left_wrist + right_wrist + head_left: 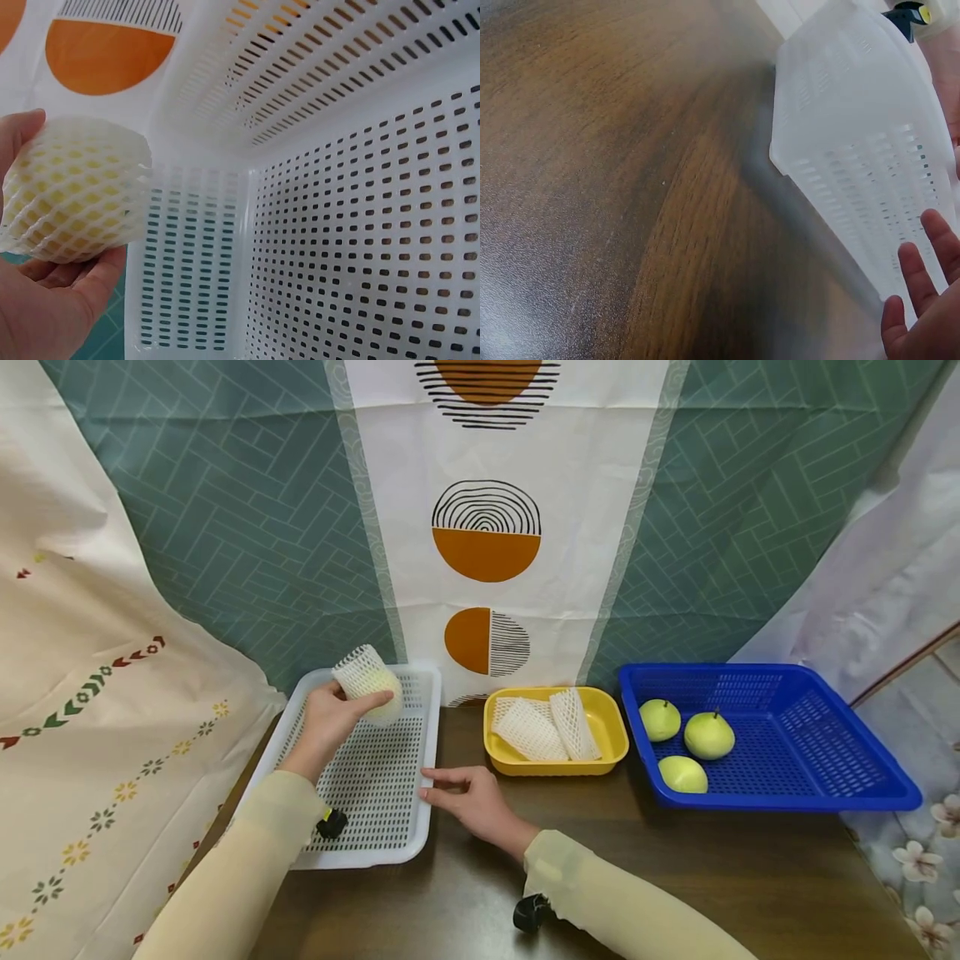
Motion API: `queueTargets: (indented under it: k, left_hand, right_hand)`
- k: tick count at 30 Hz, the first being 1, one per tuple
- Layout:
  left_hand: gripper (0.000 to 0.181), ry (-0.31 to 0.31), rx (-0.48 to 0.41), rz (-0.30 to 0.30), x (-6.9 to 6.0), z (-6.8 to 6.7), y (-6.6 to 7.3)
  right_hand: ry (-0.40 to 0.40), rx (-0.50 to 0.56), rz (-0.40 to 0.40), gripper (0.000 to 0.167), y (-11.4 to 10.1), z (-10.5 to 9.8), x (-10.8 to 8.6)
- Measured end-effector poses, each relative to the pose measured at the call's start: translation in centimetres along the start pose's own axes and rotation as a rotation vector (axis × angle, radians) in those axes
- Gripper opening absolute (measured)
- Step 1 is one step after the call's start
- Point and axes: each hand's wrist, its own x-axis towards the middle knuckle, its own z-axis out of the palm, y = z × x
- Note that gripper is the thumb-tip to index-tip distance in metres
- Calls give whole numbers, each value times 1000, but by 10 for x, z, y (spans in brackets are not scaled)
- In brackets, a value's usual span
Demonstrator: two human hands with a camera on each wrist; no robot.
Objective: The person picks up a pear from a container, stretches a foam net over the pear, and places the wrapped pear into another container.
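Note:
My left hand (326, 722) grips a pale yellow-green pear in a white foam net sleeve (367, 681), above the back of the white plastic basket (435, 718). In the left wrist view, the thumb and fingers wrap the netted pear (79, 191); loose netting extends past the fruit. My right hand (472, 802) is at the white basket's right side, holding nothing. Its fingertips reach the rim in the head view; whether they touch it I cannot tell. The right wrist view shows its fingers (919, 277) loosely spread beside the basket's outer wall (847, 120).
A yellow tray (555, 768) with foam net sleeves (532, 727) stands at the back middle of the brown table (600, 843). Right of it, a blue basket (810, 802) holds three bare pears (708, 737). A patterned curtain (487, 460) hangs behind.

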Motion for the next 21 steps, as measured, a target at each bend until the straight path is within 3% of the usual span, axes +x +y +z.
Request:
queueTargets:
  k: [8, 15, 21]
  left_hand:
    - [82, 2, 50, -3, 10, 1, 0]
    - [82, -1, 66, -11, 21, 8, -3]
    - [83, -15, 85, -8, 32, 15, -10]
  right_hand:
    - [13, 23, 3, 32, -3, 2, -2]
    - [10, 52, -15, 36, -26, 0, -12]
    - [11, 64, -19, 34, -33, 0, -15]
